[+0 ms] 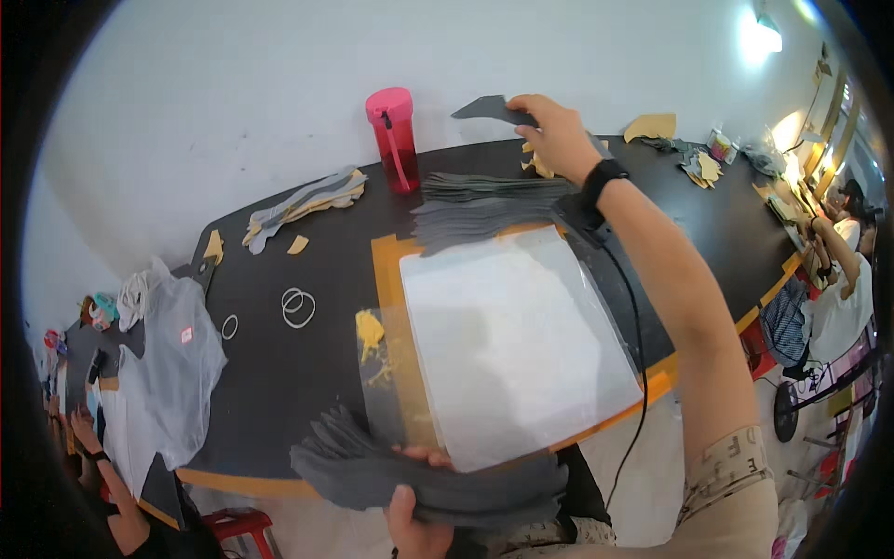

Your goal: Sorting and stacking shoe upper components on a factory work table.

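My left hand [416,524] grips a fanned stack of dark grey cut pieces [475,489] at the table's near edge, thumb on top and fingertips showing beyond it. Out at the far side, my right hand [559,140] pinches a single pointed dark grey piece [486,109], held up off the table. Below that hand lie more dark grey pieces [484,214], layered in rows along the far edge of a white sheet [512,335]. The sheet is under clear plastic, with a yellow lump [370,331] smeared on the clear film at its left.
A pink bottle [398,149] stands behind the rows. To the left are a grey-and-tan bundle of strips [307,205], rubber bands [298,307], scissors [206,272] and a plastic bag [177,363]. A black cable [641,345] crosses the right side. People sit at both far sides.
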Demonstrator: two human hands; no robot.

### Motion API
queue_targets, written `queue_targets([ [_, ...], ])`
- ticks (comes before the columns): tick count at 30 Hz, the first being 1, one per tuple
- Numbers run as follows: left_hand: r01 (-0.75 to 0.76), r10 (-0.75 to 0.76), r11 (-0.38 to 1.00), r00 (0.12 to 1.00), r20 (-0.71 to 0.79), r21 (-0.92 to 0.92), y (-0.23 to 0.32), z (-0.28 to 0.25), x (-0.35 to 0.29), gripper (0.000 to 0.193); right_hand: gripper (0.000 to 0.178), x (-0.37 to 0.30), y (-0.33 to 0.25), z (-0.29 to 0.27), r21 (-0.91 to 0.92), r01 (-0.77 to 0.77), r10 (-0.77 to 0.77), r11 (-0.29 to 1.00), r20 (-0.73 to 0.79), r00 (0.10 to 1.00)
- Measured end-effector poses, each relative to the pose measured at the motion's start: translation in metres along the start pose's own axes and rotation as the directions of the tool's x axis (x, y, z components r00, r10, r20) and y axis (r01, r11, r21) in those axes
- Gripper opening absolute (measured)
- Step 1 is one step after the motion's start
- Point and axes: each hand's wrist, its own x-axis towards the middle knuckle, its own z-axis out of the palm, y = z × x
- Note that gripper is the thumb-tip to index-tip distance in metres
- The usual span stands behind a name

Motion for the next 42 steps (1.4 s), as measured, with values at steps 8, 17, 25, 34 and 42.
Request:
queue_targets([
  [8,0.027,-0.028,0.993,1.0,0.002,0.112,0.018,-0.001,0.008,0.049,0.021,0.001,0.038,0.09,-0.118,-0.035,0.042,0.992,0.056,0.998],
  [17,0.028,-0.027,0.992,1.0,-0.016,0.122,0.02,0.002,0.021,0.05,0.021,-0.032,0.054,0.116,0.017,-0.153,0.128,0.988,0.458,0.88],
  [25,0.059,-0.057,0.994,0.998,-0.02,0.091,0.014,0.0,0.021,0.046,0.019,-0.043,0.048,0.117,0.071,-0.088,0.065,0.994,0.273,0.96],
  [34,0.074,-0.073,0.992,0.997,-0.01,0.101,0.012,0.0,0.02,0.043,0.016,-0.044,0.041,0.105,-0.005,-0.143,0.141,0.99,0.235,0.962],
  [42,0.068,-0.069,0.994,0.998,0.013,0.081,0.011,-0.004,0.018,0.043,0.013,-0.061,0.027,0.092,0.066,0.053,-0.068,0.996,0.246,0.967],
])
